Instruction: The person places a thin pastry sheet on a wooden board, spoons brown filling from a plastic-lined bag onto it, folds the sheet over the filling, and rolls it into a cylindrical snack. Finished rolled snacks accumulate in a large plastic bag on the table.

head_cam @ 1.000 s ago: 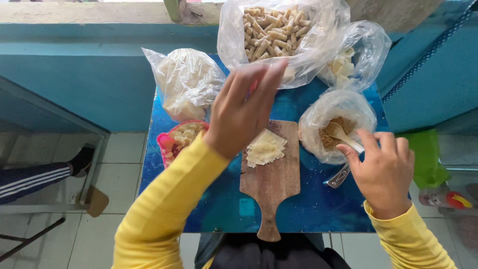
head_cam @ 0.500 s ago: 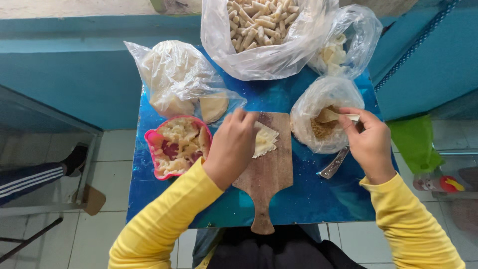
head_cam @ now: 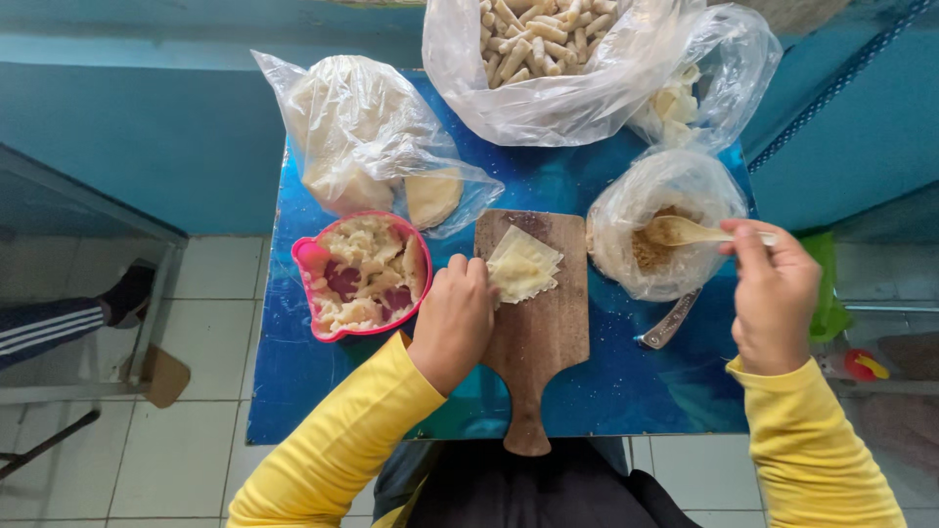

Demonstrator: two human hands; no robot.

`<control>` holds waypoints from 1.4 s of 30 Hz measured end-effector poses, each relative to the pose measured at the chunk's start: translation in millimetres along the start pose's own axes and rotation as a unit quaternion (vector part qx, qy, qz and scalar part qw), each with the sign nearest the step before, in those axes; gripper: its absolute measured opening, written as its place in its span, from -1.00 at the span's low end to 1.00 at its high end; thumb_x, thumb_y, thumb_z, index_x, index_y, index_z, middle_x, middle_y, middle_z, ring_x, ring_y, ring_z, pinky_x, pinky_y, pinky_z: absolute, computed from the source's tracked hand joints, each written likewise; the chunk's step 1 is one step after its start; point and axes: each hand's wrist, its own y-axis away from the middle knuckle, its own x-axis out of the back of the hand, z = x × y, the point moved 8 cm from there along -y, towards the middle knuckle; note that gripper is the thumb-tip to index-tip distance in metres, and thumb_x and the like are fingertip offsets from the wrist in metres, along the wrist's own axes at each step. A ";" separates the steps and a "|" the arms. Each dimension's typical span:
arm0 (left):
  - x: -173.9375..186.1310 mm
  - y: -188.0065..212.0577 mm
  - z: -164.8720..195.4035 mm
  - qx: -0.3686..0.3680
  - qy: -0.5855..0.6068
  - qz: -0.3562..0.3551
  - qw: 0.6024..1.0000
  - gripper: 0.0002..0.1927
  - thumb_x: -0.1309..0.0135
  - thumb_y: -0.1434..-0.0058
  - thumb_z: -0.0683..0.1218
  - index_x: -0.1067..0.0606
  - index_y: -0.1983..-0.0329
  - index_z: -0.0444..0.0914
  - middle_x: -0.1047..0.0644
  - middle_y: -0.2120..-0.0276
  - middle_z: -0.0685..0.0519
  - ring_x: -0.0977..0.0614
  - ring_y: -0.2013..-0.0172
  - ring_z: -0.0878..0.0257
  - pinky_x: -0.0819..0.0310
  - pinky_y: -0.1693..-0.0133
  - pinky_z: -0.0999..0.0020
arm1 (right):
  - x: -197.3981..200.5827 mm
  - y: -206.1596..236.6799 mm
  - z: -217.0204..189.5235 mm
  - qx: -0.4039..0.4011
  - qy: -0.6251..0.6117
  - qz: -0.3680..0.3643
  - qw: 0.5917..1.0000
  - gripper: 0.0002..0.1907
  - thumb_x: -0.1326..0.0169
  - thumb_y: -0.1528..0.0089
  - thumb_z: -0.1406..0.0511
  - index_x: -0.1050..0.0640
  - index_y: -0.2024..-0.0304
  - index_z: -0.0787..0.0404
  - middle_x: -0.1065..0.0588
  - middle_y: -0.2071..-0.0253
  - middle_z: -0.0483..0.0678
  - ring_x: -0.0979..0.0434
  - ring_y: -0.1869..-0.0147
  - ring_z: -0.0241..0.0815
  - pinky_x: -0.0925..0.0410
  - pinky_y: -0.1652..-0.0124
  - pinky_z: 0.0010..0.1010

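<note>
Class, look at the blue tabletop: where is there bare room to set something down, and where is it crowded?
Free: the near left corner of the table, below the pink bowl; and the near right strip between the board and the right hand, below the knife. The far half is crowded with plastic bags.

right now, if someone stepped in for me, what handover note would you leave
Left hand presses the square wrapper flat on the wooden board.
Right hand holds a spoon dipped into the bag of brown filling.
Done: one wrapper laid out, rolled pieces in the big bag.
Left: no filling on this wrapper yet, not rolled.
</note>
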 end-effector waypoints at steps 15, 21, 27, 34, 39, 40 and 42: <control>0.6 -0.9 6.7 -0.008 0.033 0.036 0.999 -0.90 -0.05 -0.23 -0.19 -0.39 0.26 -0.32 -0.46 0.29 -0.18 -0.50 0.20 -0.14 -0.41 0.16 0.04 | -88.1 49.0 -31.0 -0.052 -0.045 -0.153 0.986 -0.79 -0.02 -0.46 0.31 -0.61 0.00 0.32 -0.57 0.23 -0.09 -0.45 0.21 -0.42 -0.30 0.18 -0.62; -5.1 1.5 2.0 0.004 0.036 0.018 0.999 -0.82 -0.10 -0.22 -0.12 -0.38 0.27 -0.32 -0.48 0.35 -0.16 -0.52 0.25 -0.12 -0.42 0.19 0.03 | -120.6 59.7 -32.9 0.010 0.068 -0.200 0.977 -0.79 -0.05 -0.41 0.30 -0.62 0.01 0.28 -0.62 0.27 -0.09 -0.53 0.19 -0.43 -0.36 0.17 -0.58; -8.7 4.4 1.4 0.012 0.040 0.016 0.999 -0.85 -0.10 -0.24 -0.14 -0.39 0.27 -0.29 -0.49 0.33 -0.14 -0.52 0.24 -0.10 -0.43 0.18 0.06 | -122.5 67.3 -39.1 0.053 0.115 -0.219 0.967 -0.80 -0.08 -0.39 0.31 -0.62 0.01 0.25 -0.64 0.25 -0.07 -0.59 0.14 -0.39 -0.40 0.12 -0.57; -3.0 1.3 4.0 0.005 0.045 0.035 0.998 -0.84 -0.11 -0.20 -0.15 -0.40 0.27 -0.32 -0.46 0.29 -0.17 -0.49 0.21 -0.13 -0.41 0.16 0.03 | -122.1 71.2 -51.0 0.114 0.153 -0.216 0.957 -0.83 -0.11 -0.37 0.35 -0.63 0.02 0.23 -0.61 0.24 -0.06 -0.59 0.18 -0.30 -0.38 0.15 -0.53; -5.6 0.8 5.2 0.008 0.058 0.032 0.998 -0.88 -0.08 -0.23 -0.17 -0.41 0.26 -0.31 -0.46 0.28 -0.16 -0.49 0.20 -0.12 -0.42 0.16 0.05 | -120.3 70.4 -49.7 0.102 0.142 -0.208 0.962 -0.82 -0.11 -0.38 0.33 -0.62 0.01 0.23 -0.62 0.24 -0.07 -0.58 0.16 -0.35 -0.38 0.13 -0.55; -6.0 0.6 5.4 0.008 0.056 0.033 0.998 -0.88 -0.07 -0.24 -0.17 -0.41 0.26 -0.32 -0.46 0.28 -0.16 -0.50 0.20 -0.12 -0.42 0.16 0.05 | -119.9 69.7 -49.0 0.099 0.141 -0.207 0.963 -0.82 -0.10 -0.38 0.33 -0.62 0.01 0.23 -0.63 0.24 -0.07 -0.58 0.16 -0.36 -0.39 0.13 -0.56; -7.2 1.0 5.8 0.007 0.054 0.033 0.998 -0.88 -0.06 -0.25 -0.17 -0.40 0.25 -0.33 -0.46 0.27 -0.16 -0.50 0.20 -0.13 -0.42 0.16 0.05 | -119.6 66.8 -41.8 0.059 0.127 -0.206 0.969 -0.80 -0.09 -0.39 0.32 -0.62 -0.01 0.25 -0.63 0.25 -0.07 -0.54 0.18 -0.39 -0.37 0.14 -0.57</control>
